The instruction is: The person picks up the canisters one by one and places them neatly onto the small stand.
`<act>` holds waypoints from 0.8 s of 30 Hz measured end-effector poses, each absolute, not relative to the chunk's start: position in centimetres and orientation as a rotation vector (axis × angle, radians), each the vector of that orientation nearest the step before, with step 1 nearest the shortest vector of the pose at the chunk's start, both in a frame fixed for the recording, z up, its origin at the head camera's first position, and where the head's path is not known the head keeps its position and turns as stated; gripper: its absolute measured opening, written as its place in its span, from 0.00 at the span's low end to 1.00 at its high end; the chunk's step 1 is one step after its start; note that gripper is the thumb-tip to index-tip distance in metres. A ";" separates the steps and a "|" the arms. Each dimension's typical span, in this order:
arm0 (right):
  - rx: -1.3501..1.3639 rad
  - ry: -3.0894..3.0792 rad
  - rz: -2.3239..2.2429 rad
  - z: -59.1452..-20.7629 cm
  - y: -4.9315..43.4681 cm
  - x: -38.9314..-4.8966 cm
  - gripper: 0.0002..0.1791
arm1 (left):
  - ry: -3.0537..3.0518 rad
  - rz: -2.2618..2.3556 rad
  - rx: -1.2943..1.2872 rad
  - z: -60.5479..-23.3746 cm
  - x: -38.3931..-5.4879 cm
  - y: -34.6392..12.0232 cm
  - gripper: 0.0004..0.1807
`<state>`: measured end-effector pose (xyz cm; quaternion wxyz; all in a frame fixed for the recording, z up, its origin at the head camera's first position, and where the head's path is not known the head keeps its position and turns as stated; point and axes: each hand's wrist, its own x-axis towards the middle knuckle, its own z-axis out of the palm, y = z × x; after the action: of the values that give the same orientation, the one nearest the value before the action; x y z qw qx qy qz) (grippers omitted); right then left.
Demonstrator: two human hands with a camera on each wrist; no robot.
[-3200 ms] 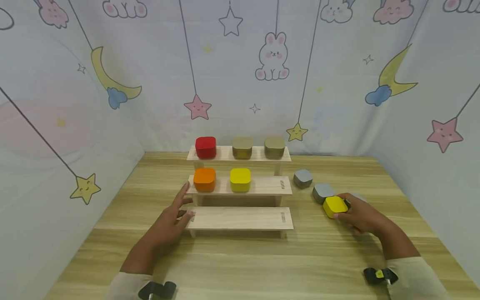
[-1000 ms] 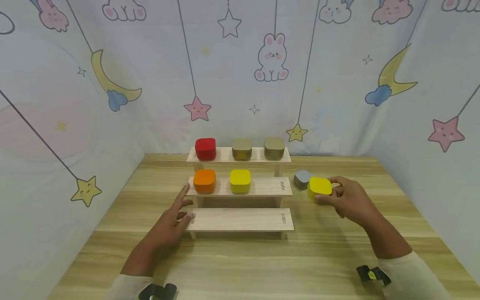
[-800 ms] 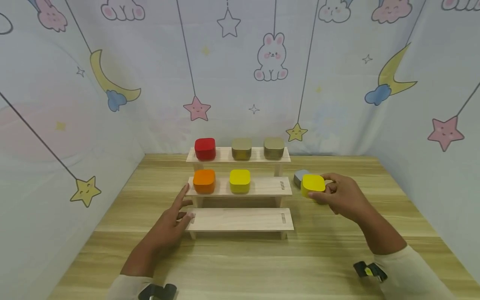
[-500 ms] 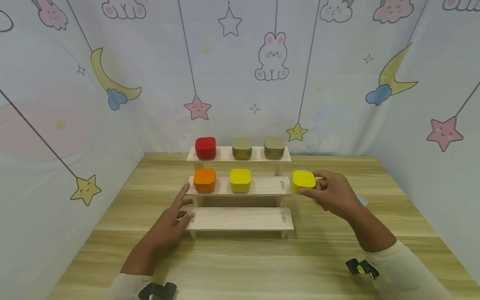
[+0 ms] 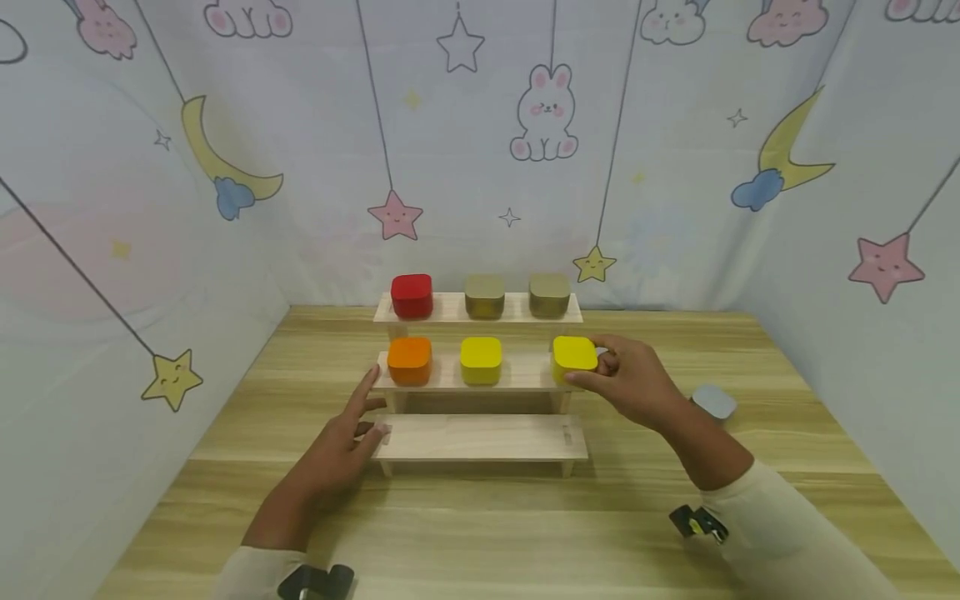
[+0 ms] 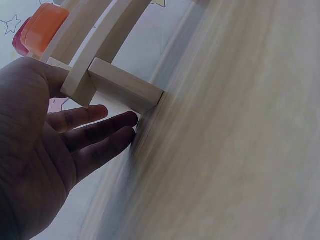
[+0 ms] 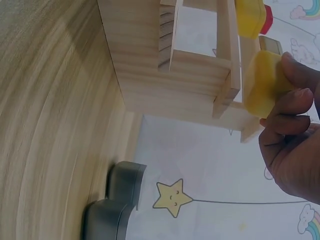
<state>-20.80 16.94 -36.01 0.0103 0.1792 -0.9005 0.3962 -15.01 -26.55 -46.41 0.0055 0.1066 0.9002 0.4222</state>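
My right hand [image 5: 637, 385] pinches a yellow rounded-square block [image 5: 574, 353] between thumb and fingers at the right end of the middle step of a wooden three-step rack [image 5: 480, 438]. In the right wrist view the held block [image 7: 262, 82] overlaps the end of that step. A second yellow block [image 5: 481, 358] and an orange block [image 5: 409, 358] sit along the same step. On the left, my left hand [image 5: 337, 450] has its fingers spread against the rack's end. The left wrist view shows its thumb at a step's end and the other fingers [image 6: 100, 142] extended by the table.
The top step carries a red block [image 5: 412, 296] and two olive, see-through-looking blocks [image 5: 484, 296]. Grey blocks [image 5: 712, 402] lie on the wooden table to the right, some hidden behind the right hand. A patterned cloth [image 5: 480, 167] closes off the back and sides.
My right hand has picked the yellow block up from among the grey blocks on the table and carried it left to the middle step's right end. My left hand has stayed put.
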 end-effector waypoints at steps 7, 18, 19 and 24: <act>0.598 -2.805 1.221 -36.2 15.8 -21.2 0.37 | 2.821 1.315 0.323 -46.3 -15.0 -26.6 0.51; 0.600 -2.840 1.191 -36.8 14.7 -21.6 0.39 | 2.820 1.340 0.352 -46.5 -14.9 -26.4 0.51; 0.605 -2.838 1.196 -36.8 14.7 -21.6 0.38 | 2.822 1.340 0.353 -46.4 -14.9 -26.4 0.51; 0.647 -2.823 1.203 -36.9 14.5 -21.6 0.33 | 2.816 1.330 0.355 -46.1 -14.8 -26.5 0.50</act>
<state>-21.57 14.51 -36.89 0.0026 0.2063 -0.9002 0.3836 -14.77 -26.47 -46.05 0.0037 0.1132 0.8984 0.4243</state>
